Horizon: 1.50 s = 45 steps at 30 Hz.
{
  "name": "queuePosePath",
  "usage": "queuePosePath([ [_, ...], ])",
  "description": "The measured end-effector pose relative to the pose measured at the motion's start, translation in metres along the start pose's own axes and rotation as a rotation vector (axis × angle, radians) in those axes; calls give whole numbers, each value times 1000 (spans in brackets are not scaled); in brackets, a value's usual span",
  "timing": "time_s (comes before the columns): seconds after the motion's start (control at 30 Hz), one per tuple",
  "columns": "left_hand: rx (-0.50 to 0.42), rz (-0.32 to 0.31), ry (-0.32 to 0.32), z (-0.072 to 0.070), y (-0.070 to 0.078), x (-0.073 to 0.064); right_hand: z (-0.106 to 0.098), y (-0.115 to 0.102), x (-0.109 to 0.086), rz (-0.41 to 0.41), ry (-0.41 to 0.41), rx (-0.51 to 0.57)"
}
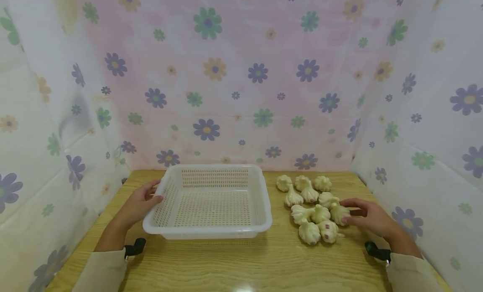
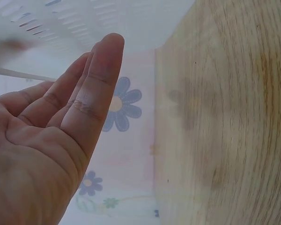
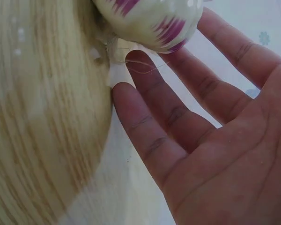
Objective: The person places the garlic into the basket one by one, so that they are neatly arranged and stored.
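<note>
A white plastic basket [image 1: 213, 230] with slotted walls stands on the table, left of centre. At its left rim is my left hand [image 1: 137, 204], thumb over the inner edge and fingers outside, gripping it. In the left wrist view, the left hand's [image 2: 61, 117] fingers stretch up along the basket wall [image 2: 136, 28]. My right hand [image 1: 371, 216] holds the rightmost garlic bulb [image 1: 338, 214] of a cluster, thumb on the near side and fingers on the far side. The right wrist view shows a purple-streaked garlic bulb [image 3: 154, 21] against the fingertips of the right hand [image 3: 215, 126].
Several more garlic bulbs [image 1: 309, 232] lie close together on the wooden table [image 1: 211, 267], right of the basket. Flower-patterned cloth [image 1: 234, 112] rises behind the table and along both sides.
</note>
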<state>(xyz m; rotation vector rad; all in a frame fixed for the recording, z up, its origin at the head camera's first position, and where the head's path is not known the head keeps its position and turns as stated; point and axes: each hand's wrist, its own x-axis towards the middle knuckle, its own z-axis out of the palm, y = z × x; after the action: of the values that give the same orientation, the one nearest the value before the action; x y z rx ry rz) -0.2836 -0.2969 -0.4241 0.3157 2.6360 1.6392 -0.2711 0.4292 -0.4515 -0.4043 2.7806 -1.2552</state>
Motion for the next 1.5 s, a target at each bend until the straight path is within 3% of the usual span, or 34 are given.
queuePosePath([
  [0.27,15,-23,9,2,-1,-2,2,10,-1,67,-27,44],
  [0.6,46,-11,6,1,2,2,0,7,0,54,-32,25],
  [0.93,5,-2,-16,0,8,1,0,7,0,58,-27,24],
  [1.13,80,63,-3,4,11,2,2,5,0,66,-13,15],
  [1.5,166,70,36,7,9,1,1,7,0,64,22,-30],
])
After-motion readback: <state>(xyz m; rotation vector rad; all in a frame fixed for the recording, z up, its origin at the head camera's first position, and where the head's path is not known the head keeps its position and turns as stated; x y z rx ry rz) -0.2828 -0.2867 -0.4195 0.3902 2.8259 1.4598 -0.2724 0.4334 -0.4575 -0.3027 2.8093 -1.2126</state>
